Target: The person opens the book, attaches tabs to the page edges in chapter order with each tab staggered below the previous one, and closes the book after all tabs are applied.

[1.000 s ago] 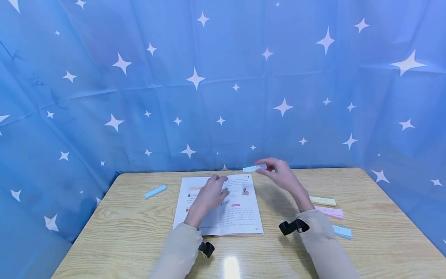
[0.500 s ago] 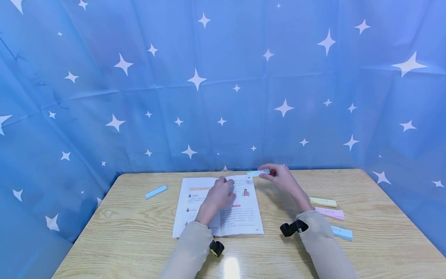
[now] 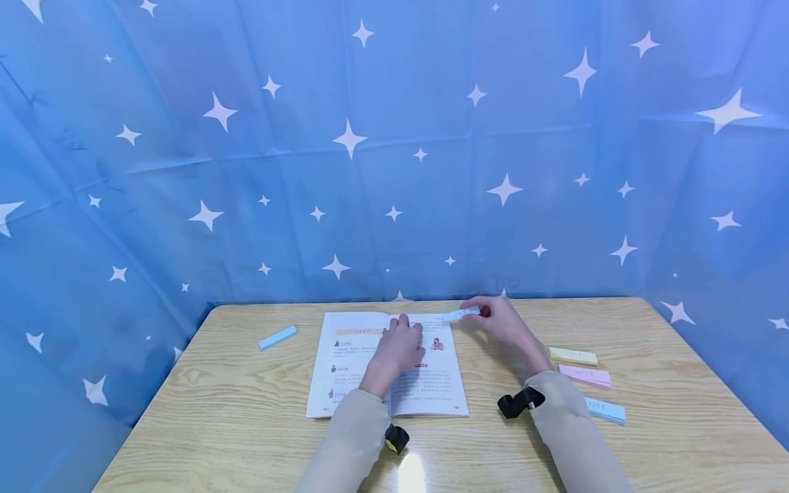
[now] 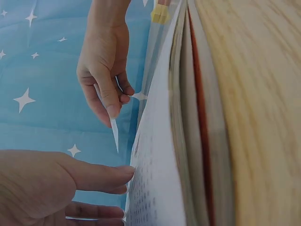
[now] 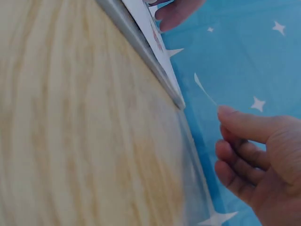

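An open book [image 3: 354,383] with printed pages lies on the wooden table. My left hand [image 3: 399,346] rests on the right-hand page near the fold, fingers extended. The left wrist view has the same left hand [image 4: 61,186] with its fingertips at the page. At the book's upper right corner, my right hand [image 3: 502,320] pinches a pale blue sticky note [image 3: 461,313] by one end. In the right wrist view the sticky note [image 5: 203,87] appears as a thin, slightly curved strip out from the thumb and fingertip, beside the book's corner.
To the right lie a yellow sticky-note pad [image 3: 573,355], a pink pad [image 3: 585,375] and a blue pad [image 3: 606,409], with handwriting on them. Left of the book is another blue strip pad [image 3: 277,337]. A blue star-patterned curtain [image 3: 394,150] hangs behind the table.
My left hand has slid right across the book onto the right-hand page. The right hand has come down and slightly right, bringing the sticky note to the page's upper right corner.
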`<state>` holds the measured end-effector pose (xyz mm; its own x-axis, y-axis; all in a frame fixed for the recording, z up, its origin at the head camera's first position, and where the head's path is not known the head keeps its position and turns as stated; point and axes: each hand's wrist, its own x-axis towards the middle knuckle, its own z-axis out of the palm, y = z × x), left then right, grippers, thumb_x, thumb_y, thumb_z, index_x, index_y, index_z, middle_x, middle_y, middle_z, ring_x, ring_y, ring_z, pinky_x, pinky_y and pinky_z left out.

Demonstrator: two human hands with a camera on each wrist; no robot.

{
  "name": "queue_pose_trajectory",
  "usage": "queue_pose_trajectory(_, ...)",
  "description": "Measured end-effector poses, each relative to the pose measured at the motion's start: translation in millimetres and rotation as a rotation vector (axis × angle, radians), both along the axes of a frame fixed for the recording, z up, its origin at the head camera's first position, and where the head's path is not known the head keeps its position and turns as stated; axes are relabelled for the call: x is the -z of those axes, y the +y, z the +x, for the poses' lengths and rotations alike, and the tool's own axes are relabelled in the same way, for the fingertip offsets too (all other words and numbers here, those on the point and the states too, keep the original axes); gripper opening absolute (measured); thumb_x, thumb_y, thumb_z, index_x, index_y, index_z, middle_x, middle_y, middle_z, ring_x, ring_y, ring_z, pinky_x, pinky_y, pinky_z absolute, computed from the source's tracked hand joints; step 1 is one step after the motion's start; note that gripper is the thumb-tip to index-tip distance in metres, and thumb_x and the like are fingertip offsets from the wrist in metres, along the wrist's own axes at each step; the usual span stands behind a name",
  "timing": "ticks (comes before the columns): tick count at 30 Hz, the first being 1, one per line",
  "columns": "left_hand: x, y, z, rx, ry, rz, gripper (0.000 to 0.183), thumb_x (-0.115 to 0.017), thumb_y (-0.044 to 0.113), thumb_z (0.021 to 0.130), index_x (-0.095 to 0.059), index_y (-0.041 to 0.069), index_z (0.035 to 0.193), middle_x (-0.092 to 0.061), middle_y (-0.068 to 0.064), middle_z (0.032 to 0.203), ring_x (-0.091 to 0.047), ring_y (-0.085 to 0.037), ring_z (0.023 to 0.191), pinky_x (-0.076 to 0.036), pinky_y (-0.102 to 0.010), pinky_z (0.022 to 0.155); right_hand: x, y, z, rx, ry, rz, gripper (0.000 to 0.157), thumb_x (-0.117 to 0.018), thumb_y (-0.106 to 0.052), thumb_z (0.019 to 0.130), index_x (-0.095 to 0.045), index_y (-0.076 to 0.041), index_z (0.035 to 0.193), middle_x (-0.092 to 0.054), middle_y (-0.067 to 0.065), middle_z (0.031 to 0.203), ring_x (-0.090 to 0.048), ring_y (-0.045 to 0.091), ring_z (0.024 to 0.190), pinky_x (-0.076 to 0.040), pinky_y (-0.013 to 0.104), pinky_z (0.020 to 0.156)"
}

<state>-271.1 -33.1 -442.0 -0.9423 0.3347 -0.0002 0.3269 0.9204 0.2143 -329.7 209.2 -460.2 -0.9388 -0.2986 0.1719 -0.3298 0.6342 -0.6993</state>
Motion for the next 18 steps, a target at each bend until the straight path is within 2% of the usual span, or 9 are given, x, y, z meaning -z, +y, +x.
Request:
queue_pose_trajectory(4, 3.1, 4.2, -0.2, 0.015, 0.023, -0.057, 0.039, -0.066, 0.025, 0.1, -0.063, 0.007, 0.134, -0.052, -0.016, 0.133, -0.051, -0.03, 0.121, -0.049, -0.044, 0.099, 5.9, 2.5, -2.4, -0.01, -0.024, -0.014, 0.03, -0.072, -0.016, 0.095, -0.071, -0.003, 0.123, -0.054, 0.005, 0.072, -0.044, 0.017, 0.061, -0.037, 0.026, 0.052)
queue_pose_trajectory(12, 1.5, 13.3, -0.2, 0.054, 0.018, -0.074, 0.036, -0.063, 0.024, 0.101, -0.064, 0.007, 0.133, -0.053, -0.012, 0.132, -0.052, -0.025, 0.117, -0.05, -0.041, 0.096, 12.6, 3.8, -4.4, -0.023, -0.037, -0.032, 0.029, -0.075, -0.016, 0.093, -0.073, -0.005, 0.119, -0.053, 0.003, 0.07, -0.042, 0.016, 0.058, -0.035, 0.026, 0.048)
queue_pose_trajectory(18, 4.0, 19.6, -3.5, 0.058, 0.025, -0.091, 0.035, -0.06, 0.025, 0.103, -0.063, 0.008, 0.133, -0.053, -0.01, 0.133, -0.052, -0.024, 0.118, -0.05, -0.04, 0.096, 13.9, 3.4, -5.4, -0.028, -0.034, -0.033, 0.027, -0.076, -0.016, 0.092, -0.074, -0.006, 0.117, -0.052, 0.002, 0.07, -0.041, 0.017, 0.058, -0.035, 0.027, 0.051)
